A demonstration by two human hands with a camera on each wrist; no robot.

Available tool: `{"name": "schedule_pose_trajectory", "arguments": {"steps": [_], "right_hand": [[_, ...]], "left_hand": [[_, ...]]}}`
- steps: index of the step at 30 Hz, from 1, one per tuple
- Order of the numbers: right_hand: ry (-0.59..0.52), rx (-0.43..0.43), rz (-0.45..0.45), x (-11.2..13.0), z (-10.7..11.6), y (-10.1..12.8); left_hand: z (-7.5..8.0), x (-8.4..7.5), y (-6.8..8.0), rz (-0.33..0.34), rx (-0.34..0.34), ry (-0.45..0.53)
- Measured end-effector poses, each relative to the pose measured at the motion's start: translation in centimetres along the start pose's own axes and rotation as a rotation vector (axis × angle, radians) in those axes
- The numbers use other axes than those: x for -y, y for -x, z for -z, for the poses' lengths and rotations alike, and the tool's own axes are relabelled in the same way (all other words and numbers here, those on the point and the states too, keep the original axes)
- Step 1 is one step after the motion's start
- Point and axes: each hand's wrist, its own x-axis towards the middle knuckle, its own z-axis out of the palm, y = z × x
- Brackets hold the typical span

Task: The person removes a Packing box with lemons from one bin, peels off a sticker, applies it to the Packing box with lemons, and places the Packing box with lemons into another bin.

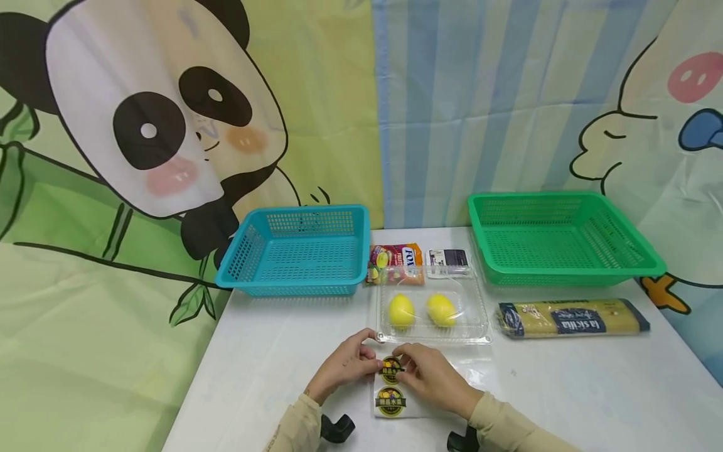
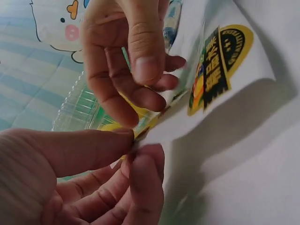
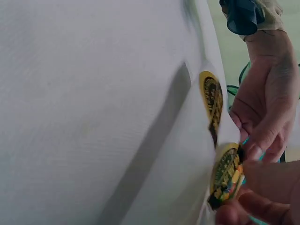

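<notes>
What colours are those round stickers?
The stickers are mostly black and gold, clearest in the left wrist view.

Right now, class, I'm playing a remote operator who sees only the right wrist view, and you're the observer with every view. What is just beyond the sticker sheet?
Observer: Just beyond the sticker sheet is a clear plastic box, with two lemons showing through it.
Operator: Anything lying to the right of that box?
Observer: Yes, a pasta pack, on the near side of the green basket.
Operator: And by the box's far left corner?
Observer: A colourful bag marked FOX.
</notes>
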Motion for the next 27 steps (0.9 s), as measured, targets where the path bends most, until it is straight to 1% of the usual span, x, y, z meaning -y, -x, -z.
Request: {"name": "schedule_pose_trajectory", "arguments": {"steps": [3, 6, 9, 13, 18, 27], "right_hand": [[-0.026, 0.0, 0.008, 0.4, -0.3, -0.2], [-0.043, 0.002, 0.004, 0.7, -0.6, -0.4], [-0.027, -0.01, -0.016, 1.0, -1.0, -0.5], [-0.007, -0.026, -0.035, 1.4, -1.2, -0.5], [-0.011, -0.065, -0.036, 1.6, -0.8, -0.4], [0.032, -0.157, -0.058, 1.2, 0.0, -0.1]], "left_hand": [[0.0, -0.2, 0.1, 0.031, 0.009, 0.075], [0.0, -0.5, 0.1, 0.055, 0.022, 0.122], [0.0, -0.6, 0.1, 0.063, 0.039, 0.168], [0.0, -0.5, 0.1, 0.057, 0.05, 0.202], [0.2, -0.5, 0.3, 0.052, 0.037, 0.18], [0.4, -0.1, 0.5, 0.035, 0.031, 0.12]]}}
